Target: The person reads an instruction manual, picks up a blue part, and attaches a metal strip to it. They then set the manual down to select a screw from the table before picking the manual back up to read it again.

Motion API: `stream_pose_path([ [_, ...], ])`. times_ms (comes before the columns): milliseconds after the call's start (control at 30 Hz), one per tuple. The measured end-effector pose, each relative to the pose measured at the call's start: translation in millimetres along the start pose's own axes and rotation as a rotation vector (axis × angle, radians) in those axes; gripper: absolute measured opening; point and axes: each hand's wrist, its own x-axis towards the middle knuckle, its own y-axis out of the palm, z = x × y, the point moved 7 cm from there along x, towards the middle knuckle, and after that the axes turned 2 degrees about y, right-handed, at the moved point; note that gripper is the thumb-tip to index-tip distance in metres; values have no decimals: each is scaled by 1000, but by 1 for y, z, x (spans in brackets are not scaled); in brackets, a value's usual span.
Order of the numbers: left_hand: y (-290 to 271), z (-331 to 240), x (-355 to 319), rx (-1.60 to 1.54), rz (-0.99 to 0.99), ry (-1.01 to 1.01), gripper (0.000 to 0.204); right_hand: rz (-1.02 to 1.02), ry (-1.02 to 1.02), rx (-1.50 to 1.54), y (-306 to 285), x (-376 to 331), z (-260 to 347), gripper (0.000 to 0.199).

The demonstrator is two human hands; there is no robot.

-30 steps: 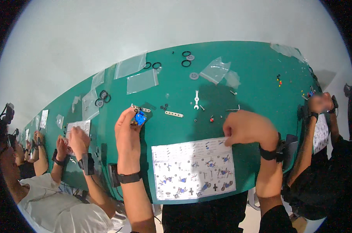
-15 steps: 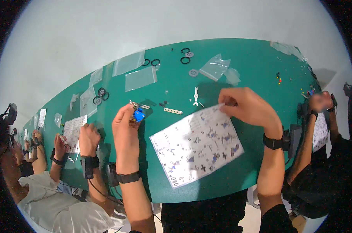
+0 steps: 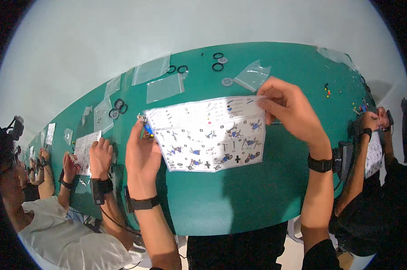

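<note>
White-shirted co-worker [image 3: 73,234]: seated at the far left of my view, one hand near a printed page [image 3: 83,150], the other holding a small pale part [image 3: 74,159] just beside it.

Wheels [image 3: 118,104]: a small black-and-grey cluster lying on the green desk [image 3: 194,198], to the right of that page and farther back.

Left hand [image 3: 142,150]: mine, black band at the wrist, fingers and thumb clamped on a blue assembly [image 3: 147,129] with metal bits at its top. The instruction sheet's left edge overlaps this hand; I cannot tell whether the hand grips the paper too.

Clear bags [image 3: 165,88]: flat plastic, lying beyond my left hand toward the desk's far edge, two black rings [image 3: 182,69] beside them.

Instruction sheet [image 3: 212,135]: white, creased, raised over the desk between my hands, slightly tilted, showing small pictures of a blue model vehicle.

Grey discs [image 3: 226,82]: two, lying beyond the sheet near more black rings.

Right hand [image 3: 280,103]: mine, thumb and fingers pinched together on the sheet's upper right corner.

Loose parts [image 3: 328,91]: tiny, red, yellow and black, well to the right.

Dark-clothed co-worker [image 3: 369,216]: at the far right, hands close together above another printed page [image 3: 373,155].
</note>
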Motion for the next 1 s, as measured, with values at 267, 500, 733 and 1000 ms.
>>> stream_pose_path([
  [267,17,-2,-9,-142,161,-78,24,-55,0,23,-7,5,2,9],
  [500,19,0,-14,-173,223,-112,26,-91,20,157,-11,4,3,11],
  [733,23,-5,-19,-97,245,-87,32,-100,17,181,-9,1,4,11],
  [1000,16,-3,-16,-87,214,-99,33,-100,38,216,-7,2,3,11],
])
